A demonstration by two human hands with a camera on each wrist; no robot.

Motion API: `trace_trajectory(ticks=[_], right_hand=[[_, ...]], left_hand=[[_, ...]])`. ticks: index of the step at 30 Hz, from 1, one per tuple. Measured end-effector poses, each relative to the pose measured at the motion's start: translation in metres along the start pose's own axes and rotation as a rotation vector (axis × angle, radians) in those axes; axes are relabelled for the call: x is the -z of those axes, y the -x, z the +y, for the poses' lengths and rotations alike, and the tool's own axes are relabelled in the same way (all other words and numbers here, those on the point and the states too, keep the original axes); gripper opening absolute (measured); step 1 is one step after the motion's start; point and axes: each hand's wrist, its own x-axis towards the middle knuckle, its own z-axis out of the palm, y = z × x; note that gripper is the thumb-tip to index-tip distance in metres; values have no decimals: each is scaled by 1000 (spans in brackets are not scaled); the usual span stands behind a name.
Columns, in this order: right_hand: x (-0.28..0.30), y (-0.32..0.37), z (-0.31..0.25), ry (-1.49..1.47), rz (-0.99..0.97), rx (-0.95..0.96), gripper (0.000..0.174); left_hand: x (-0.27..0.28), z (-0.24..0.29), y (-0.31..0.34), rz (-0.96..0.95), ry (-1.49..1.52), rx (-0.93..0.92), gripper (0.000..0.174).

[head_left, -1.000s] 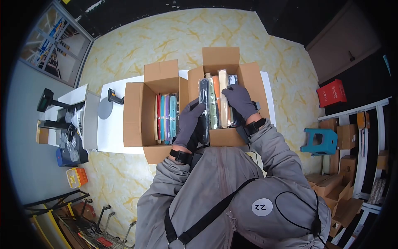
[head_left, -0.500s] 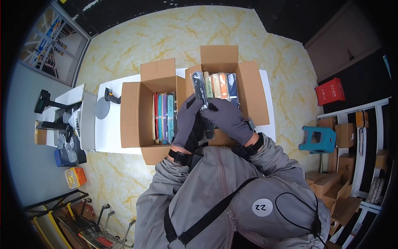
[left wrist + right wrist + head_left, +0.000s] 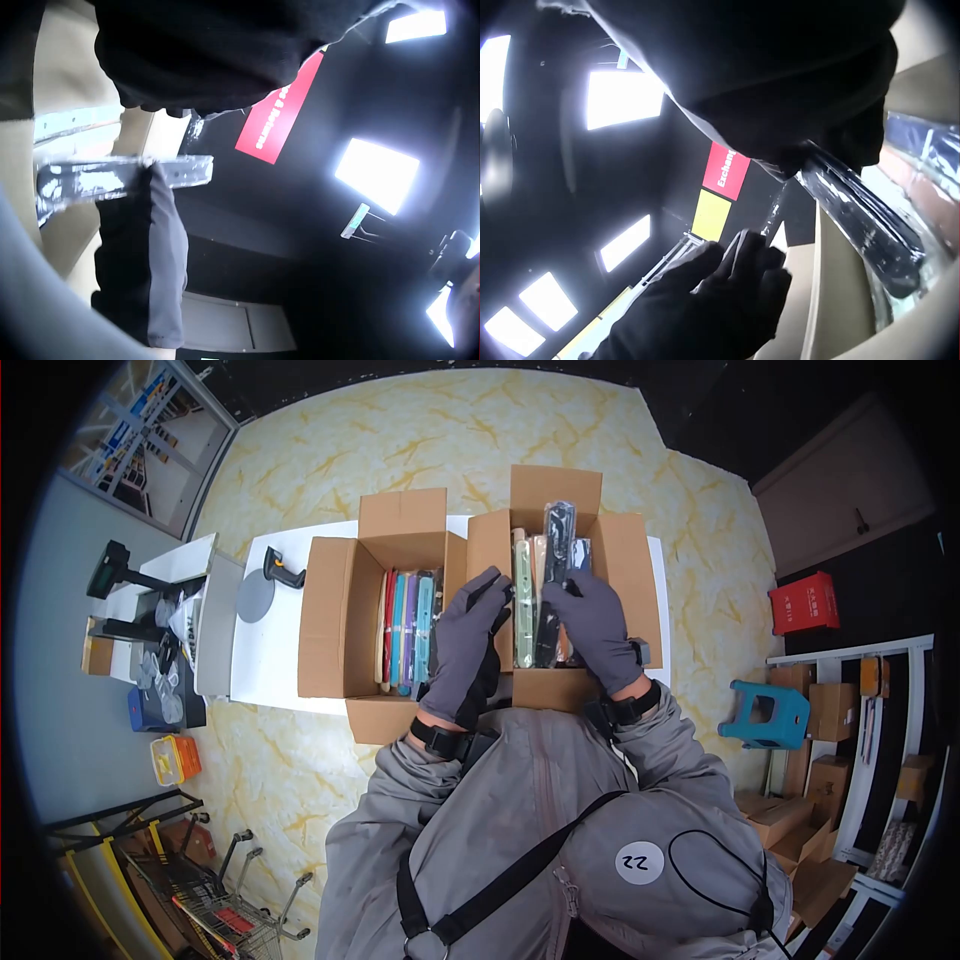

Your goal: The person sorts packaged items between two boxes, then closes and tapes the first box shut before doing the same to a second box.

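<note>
Gloved left hand [image 3: 467, 645]: fingers stretched out, lying on the near wall of the right box [image 3: 625, 565], just left of the grip. Gloved right hand [image 3: 600, 625]: fingers curled round the lower end of a black wrapped case [image 3: 556, 550], which stands upright above the grip, over the box's row of cases [image 3: 522, 610]. Further left of the grip: left box [image 3: 325, 615], coloured cases [image 3: 405, 625] on edge. Far left: handheld scanner [image 3: 282, 572] on white table [image 3: 262, 660].

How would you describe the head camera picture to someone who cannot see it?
A person's gloved right hand holds a black wrapped case over an open cardboard box; the left hand hovers beside it, near a second box.
</note>
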Motion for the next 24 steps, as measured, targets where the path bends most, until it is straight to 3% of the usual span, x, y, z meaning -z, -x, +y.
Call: trace_trajectory(ticks=[7,9,12,13,14,16,18,21,22,24], right_hand=[[0,-31,83,393,186,169,37],[-5,-31,78,459,203,191,38],[-22,-29,59,821,269,-85,35],[-20,-27,57,818,272,-88,35],[-19,-25,56,837,249,-7,38],[-18,-20,57,874,197,156,44],[-21,-16,69,855,120,203,45],[-24,-9,79,824,-27,299,46],[-24,-5,78,808,-38,327,47],[-24,1,74,776,-66,383,50]], left_hand=[[52,12,-32,110,-222,-54,48],[57,27,-37,107,-356,-48,47],[71,52,-48,210,-531,-206,52],[77,60,-52,260,-618,-280,55],[89,63,-58,257,-622,-280,55],[122,59,-74,362,-966,-275,64],[141,51,-85,415,-1142,-271,69],[152,46,-96,428,-1504,46,79],[154,42,-100,430,-1501,45,79],[158,29,-107,334,-1506,220,83]])
